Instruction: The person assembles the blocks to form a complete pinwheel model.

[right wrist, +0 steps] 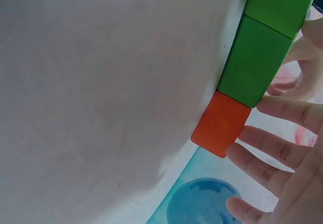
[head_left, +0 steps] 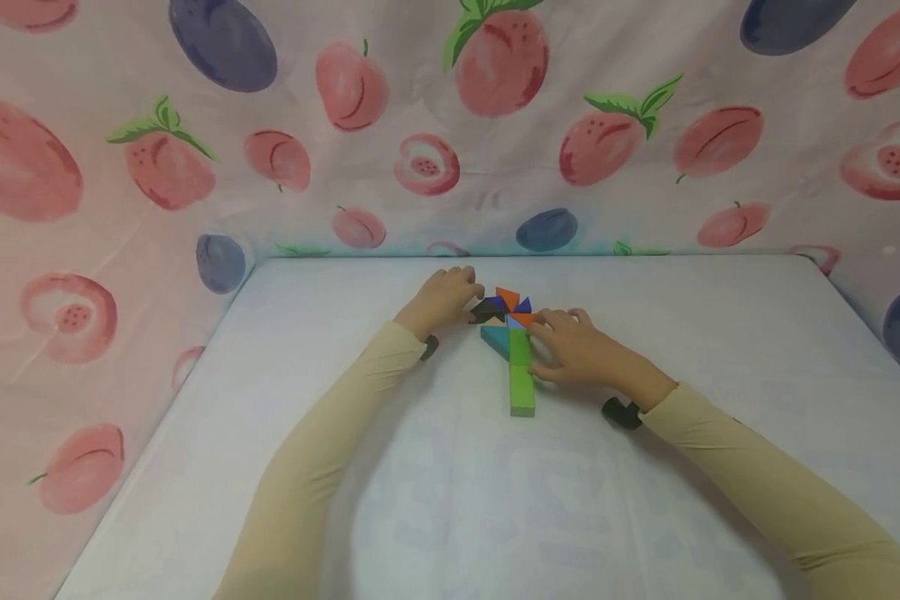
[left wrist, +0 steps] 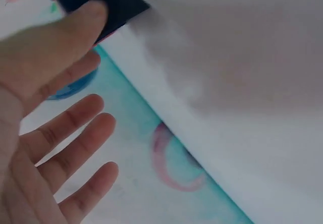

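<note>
My left hand is beside a dark, pointed block at the left of a cluster of coloured blocks. In the left wrist view the thumb overlaps this dark block, while the other fingers spread apart. My right hand rests along the cluster's right side. Its extended fingertips meet the edges of a green block and an orange block in the right wrist view. Two green blocks form a column, with a teal triangular block on its left. Small orange triangles and blue triangles fan out above.
The blocks lie on a white-covered table. Behind its far edge hangs a pink cloth printed with fruit, which also runs along the left and right sides. Dark wrist-worn devices sit under the sleeve cuffs.
</note>
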Demonstrator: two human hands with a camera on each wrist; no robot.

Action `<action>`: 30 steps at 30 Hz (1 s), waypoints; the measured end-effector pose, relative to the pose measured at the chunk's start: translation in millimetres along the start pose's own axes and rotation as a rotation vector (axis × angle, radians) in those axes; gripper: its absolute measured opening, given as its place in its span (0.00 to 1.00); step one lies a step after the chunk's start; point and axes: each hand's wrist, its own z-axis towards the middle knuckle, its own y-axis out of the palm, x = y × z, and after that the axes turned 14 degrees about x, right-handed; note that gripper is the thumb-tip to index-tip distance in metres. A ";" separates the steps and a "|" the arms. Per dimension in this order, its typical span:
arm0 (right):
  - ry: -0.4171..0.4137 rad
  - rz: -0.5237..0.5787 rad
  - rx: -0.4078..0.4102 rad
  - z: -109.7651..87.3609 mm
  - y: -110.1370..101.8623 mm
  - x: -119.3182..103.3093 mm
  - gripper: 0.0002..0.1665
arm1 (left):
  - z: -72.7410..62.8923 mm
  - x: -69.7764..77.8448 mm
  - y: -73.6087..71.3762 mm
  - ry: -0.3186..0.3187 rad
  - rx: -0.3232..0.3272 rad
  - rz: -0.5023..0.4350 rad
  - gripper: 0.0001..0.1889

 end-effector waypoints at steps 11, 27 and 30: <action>-0.008 -0.006 -0.005 0.9 1.5 1.7 0.37 | -10.9 19.9 -8.2 0.152 0.100 -0.024 0.09; -0.025 -0.017 0.005 0.4 1.0 2.6 0.36 | -9.6 19.9 -0.5 0.168 0.143 -0.025 0.07; -0.029 -0.016 0.009 0.4 0.4 2.4 0.36 | -9.5 20.4 -1.0 0.165 0.139 -0.030 0.07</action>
